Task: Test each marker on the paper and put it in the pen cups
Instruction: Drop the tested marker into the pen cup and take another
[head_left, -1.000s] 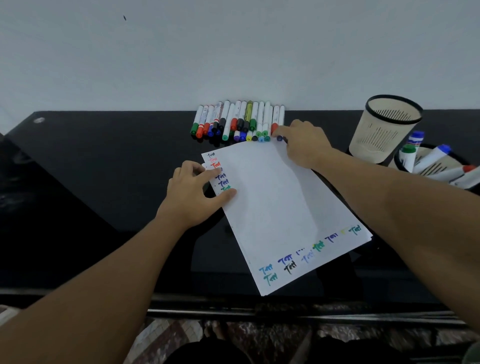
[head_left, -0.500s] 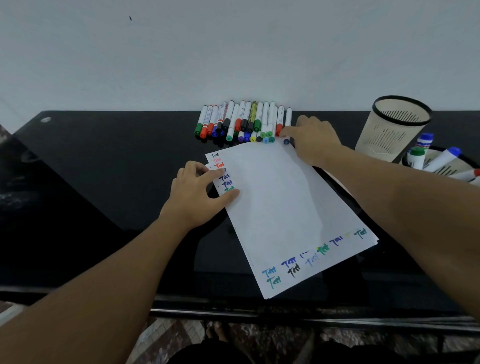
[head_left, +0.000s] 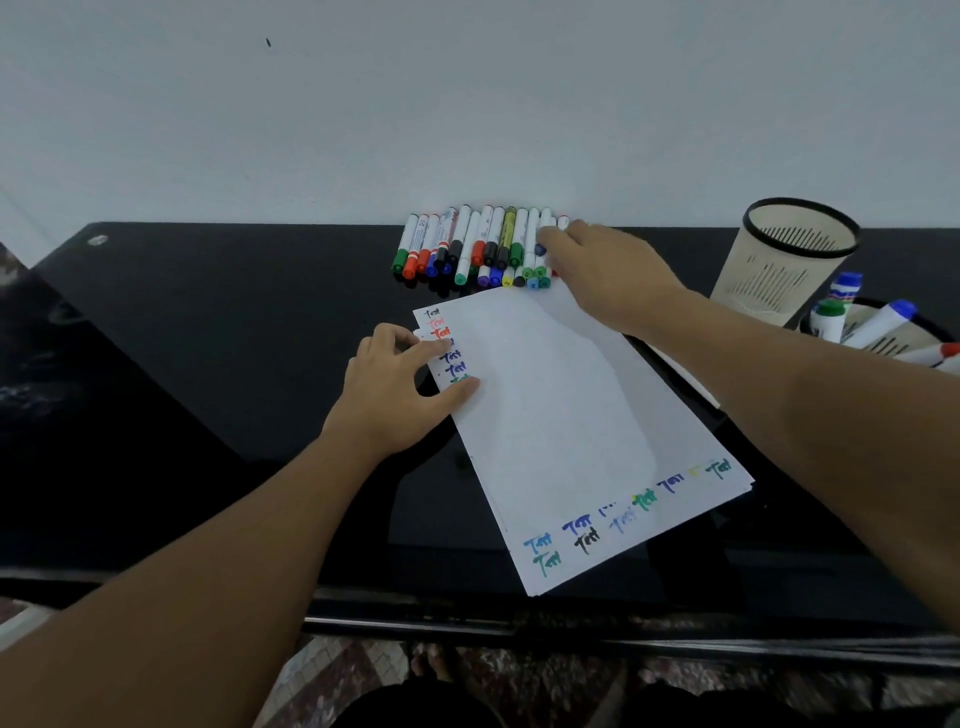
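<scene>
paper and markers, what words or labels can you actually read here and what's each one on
"Test", as best it reads: handwritten repeatedly in several colours along the left edge and the near edge of the paper; the strokes are blurred, so the reading is not certain.
Printed labels on the barrels in the row of markers: too small and blurred to read.
Labels on the markers in the pen cup: blurred, unreadable.
Empty pen cup: no text.

Single view only, head-mounted and wide-angle. It looks forward and steeply downward over the glossy black counter, close range, forearms entering from six o'clock. The pale grey wall fills the frame toward twelve o'clock; patterned floor shows along the bottom edge. Straight lines bow near the margins.
</scene>
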